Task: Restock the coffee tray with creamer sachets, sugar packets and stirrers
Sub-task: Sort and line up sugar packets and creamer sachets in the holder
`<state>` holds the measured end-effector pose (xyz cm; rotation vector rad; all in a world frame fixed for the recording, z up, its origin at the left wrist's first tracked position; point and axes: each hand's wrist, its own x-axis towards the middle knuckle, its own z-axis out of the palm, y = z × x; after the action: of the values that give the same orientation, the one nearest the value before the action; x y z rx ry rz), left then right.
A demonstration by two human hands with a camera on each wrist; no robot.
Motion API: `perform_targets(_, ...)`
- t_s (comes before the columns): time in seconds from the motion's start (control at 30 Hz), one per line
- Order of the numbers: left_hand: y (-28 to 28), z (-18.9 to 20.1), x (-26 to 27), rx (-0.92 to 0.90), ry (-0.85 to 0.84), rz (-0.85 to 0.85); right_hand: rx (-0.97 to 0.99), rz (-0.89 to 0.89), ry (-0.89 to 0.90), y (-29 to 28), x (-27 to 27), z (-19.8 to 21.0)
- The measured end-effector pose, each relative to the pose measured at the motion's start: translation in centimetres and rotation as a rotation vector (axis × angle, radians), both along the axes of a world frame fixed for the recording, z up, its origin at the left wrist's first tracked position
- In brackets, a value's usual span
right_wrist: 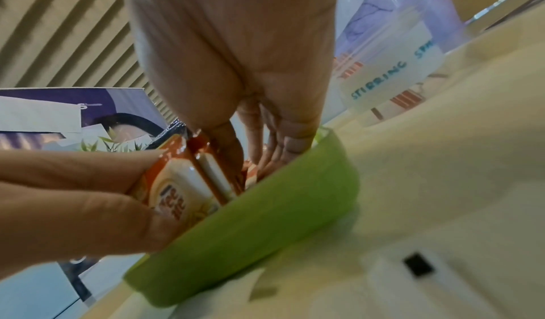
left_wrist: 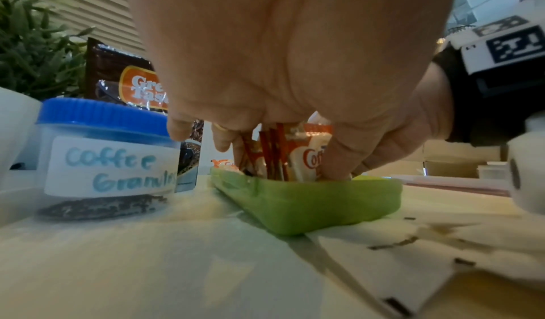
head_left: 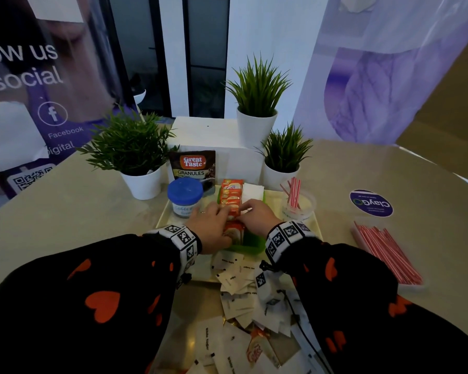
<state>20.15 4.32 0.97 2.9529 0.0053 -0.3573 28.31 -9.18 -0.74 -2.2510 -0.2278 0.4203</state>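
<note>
Head view is showing both hands in the green bin [head_left: 250, 245]: left hand [head_left: 214, 225] pinching upright creamer sachets [head_left: 234, 229], right hand [head_left: 258, 215] just beside, fingers straight, steadying the row.

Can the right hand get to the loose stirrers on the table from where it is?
Probably yes. The right hand is in the green bin among the creamer sachets; the loose stirrers lie uncovered on the table to its right, off the tray, with nothing between. It must leave the sachets first.
</note>
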Motion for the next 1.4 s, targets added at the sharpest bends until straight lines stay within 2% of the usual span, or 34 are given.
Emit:
perform_targets(0.07,0.1,0.0,0.1,0.067,-0.023,-0.001,-0.042,-0.058,-0.003,0.0,0.1,-0.1)
perform_targets(0.13,0.2,0.0,0.2,0.106,-0.022,-0.007,-0.081,-0.019,0.011,0.1,0.1,-0.1)
perform_targets(0.2,0.1,0.0,0.2,0.109,-0.013,-0.009,-0.073,0.017,0.040,0.1,-0.1,0.0)
perform_targets(0.37,0.0,0.0,0.0,0.089,0.013,-0.022,-0.062,-0.032,-0.036,0.1,0.3,-0.1)
perform_targets(0.53,0.4,-0.3,-0.1,0.098,0.001,-0.057,-0.100,-0.011,-0.001,0.0,0.1,0.2)
perform_targets(0.7,0.2,-0.3,0.0,0.115,-0.045,-0.080,0.032,-0.113,0.113,0.4,0.3,0.0)
perform_targets(0.73,0.2,-0.3,-0.1,0.120,-0.056,-0.075,0.007,-0.094,0.094,0.4,0.1,0.2)
perform_targets(0.77,0.1,-0.4,-0.1,0.130,-0.071,-0.071,-0.168,0.021,-0.039,0.5,-0.1,-0.2)
perform_targets(0.8,0.1,-0.4,-0.2,0.139,-0.083,-0.068,-0.282,0.064,-0.102,0.5,-0.1,-0.2)
perform_targets(0.83,0.0,-0.4,-0.2,0.142,-0.088,-0.065,-0.264,0.074,-0.102,0.5,0.0,-0.1)
perform_targets(0.93,0.1,-0.5,-0.2,0.135,-0.080,-0.061,0.074,-0.070,0.127,0.4,0.6,0.2)
perform_targets(1.1,0.0,-0.4,-0.3,0.141,-0.079,-0.049,-0.021,0.001,0.064,-0.1,0.8,-0.1)
perform_targets(1.27,-0.1,-0.9,-0.2,0.076,-0.069,-0.015,0.049,-0.079,-0.017,0.6,0.6,-0.8)
perform_targets(1.4,-0.5,-1.2,0.4,0.043,-0.102,0.042,0.151,-0.118,-0.008,0.8,0.3,-0.7)
